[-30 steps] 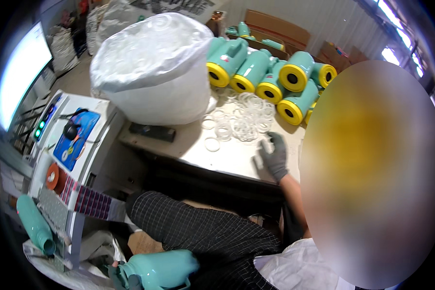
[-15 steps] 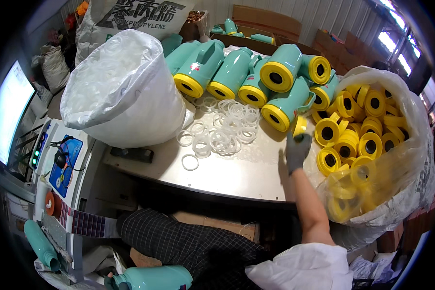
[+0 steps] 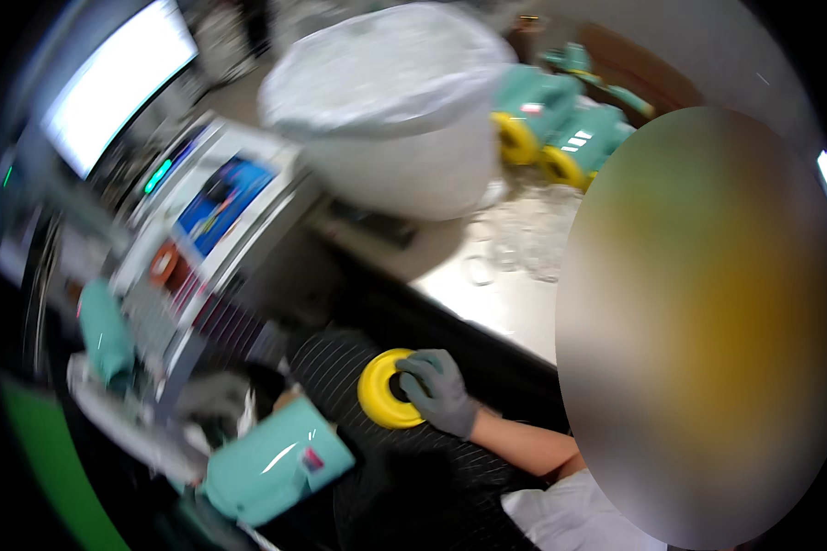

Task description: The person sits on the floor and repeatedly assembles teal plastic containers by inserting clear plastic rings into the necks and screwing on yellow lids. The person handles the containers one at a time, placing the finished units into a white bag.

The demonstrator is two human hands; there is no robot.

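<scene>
Change: our right hand (image 3: pixel 439 390), a second ago up at the table (image 3: pixel 515 308), now pinches a yellow cap (image 3: pixel 386 390) over our lap, at 6 o'clock; left hand unseen

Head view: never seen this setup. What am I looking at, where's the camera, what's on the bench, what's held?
There is no machine here: a person works by hand, wearing a fisheye camera on the head that looks down, so edges bend and the frame is motion-blurred. The right hand, in a grey glove, grips a yellow ring-shaped cap above the lap. The left hand is out of view. On the metal table sit a big white bag, clear plastic rings and teal rolls with yellow ends. Another teal roll lies lower left. A large blurred patch covers the right side.
</scene>
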